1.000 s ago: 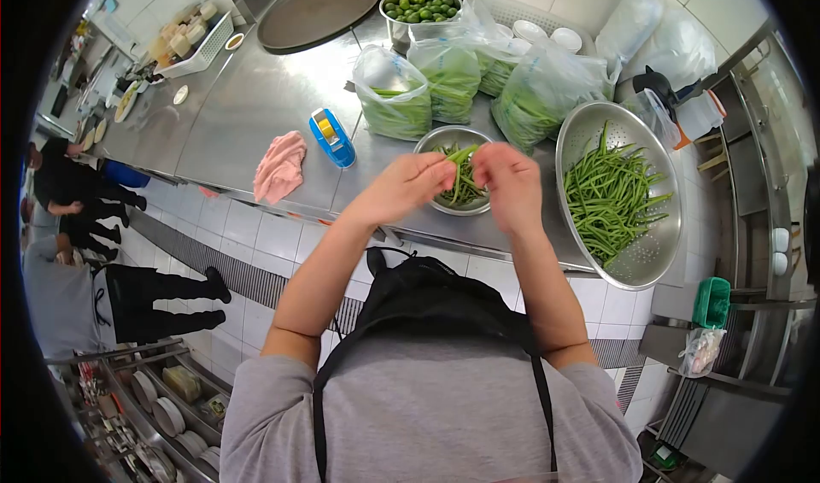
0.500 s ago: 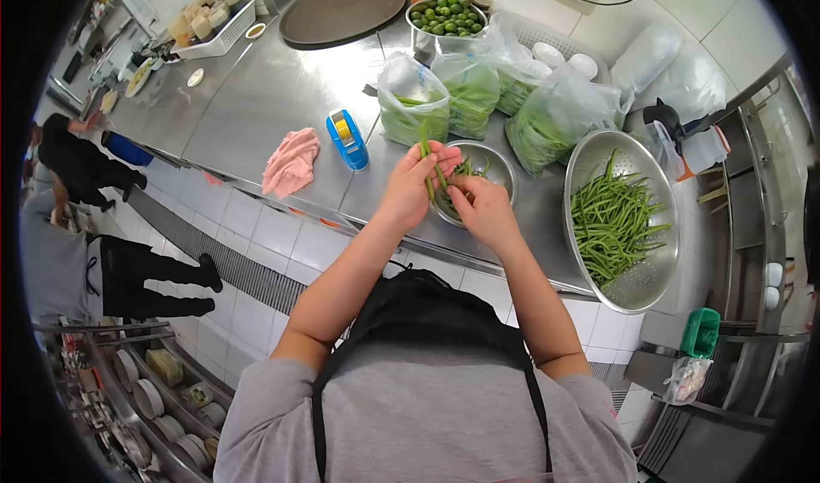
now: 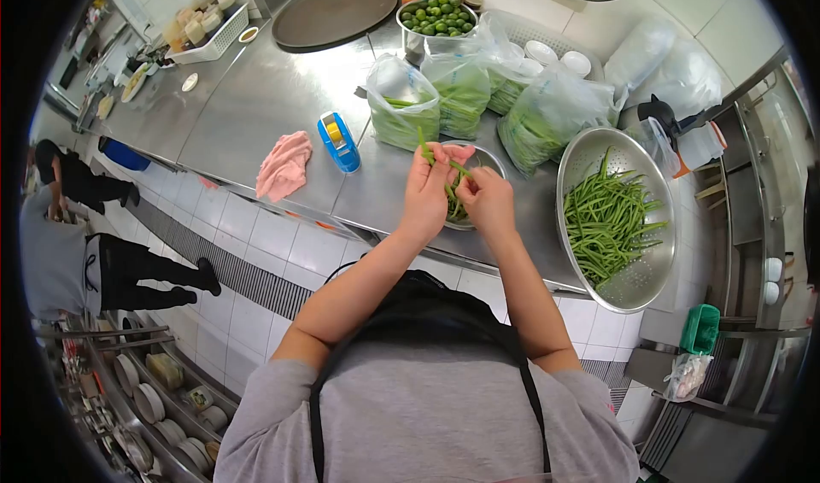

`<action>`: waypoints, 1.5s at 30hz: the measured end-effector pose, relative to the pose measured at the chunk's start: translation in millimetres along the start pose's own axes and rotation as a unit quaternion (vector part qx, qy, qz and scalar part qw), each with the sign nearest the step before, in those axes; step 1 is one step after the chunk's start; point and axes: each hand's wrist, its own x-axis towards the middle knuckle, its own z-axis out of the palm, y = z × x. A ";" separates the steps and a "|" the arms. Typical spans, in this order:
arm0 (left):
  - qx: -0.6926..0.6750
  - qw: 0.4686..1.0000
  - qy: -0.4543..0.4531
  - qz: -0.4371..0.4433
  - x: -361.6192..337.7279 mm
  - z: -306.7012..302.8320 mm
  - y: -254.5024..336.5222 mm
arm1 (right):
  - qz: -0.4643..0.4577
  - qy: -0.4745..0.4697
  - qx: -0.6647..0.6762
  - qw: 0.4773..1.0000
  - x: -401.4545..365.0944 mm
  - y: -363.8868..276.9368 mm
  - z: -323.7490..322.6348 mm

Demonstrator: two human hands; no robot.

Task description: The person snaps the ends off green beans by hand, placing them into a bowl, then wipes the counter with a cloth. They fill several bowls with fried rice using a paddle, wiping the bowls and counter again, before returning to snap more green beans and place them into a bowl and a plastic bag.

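Head view: both hands meet over a small steel bowl (image 3: 494,159) on the counter (image 3: 248,99). Left hand (image 3: 427,191) has its fingers closed around a green bean (image 3: 424,146), whose tip pokes out toward 12 o'clock. Right hand (image 3: 489,203) pinches the bean's other end at 3 o'clock of the left. A colander (image 3: 636,280) of beans sits at 3 o'clock of the bowl, a pink cloth (image 3: 284,165) at 9 o'clock.

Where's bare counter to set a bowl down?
Bare steel counter lies between the round tray, pink cloth and tape dispenser. Crowded on the right: bean bags, small bowl under the left hand and right hand, both pinching a green bean, and the colander.
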 end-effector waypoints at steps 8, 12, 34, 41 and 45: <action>0.020 0.999 0.027 0.024 13.9 -0.3 -17.4 | 0.016 -0.055 0.186 0.981 -5.5 -4.2 -15.2; 0.081 0.996 0.004 0.030 1.2 9.2 -17.5 | 0.210 0.028 0.383 0.899 -6.8 4.5 -6.0; 0.545 0.828 -0.131 0.003 2.9 -19.0 47.2 | 0.134 -0.125 0.525 0.831 22.4 -31.8 -0.7; 0.535 0.836 -0.105 -0.059 22.1 -39.7 63.1 | 0.154 -0.038 0.330 0.931 69.5 -31.8 -7.8; 0.618 0.750 0.103 0.213 68.3 -66.0 68.0 | -0.047 0.072 0.246 0.965 139.3 -52.0 -2.5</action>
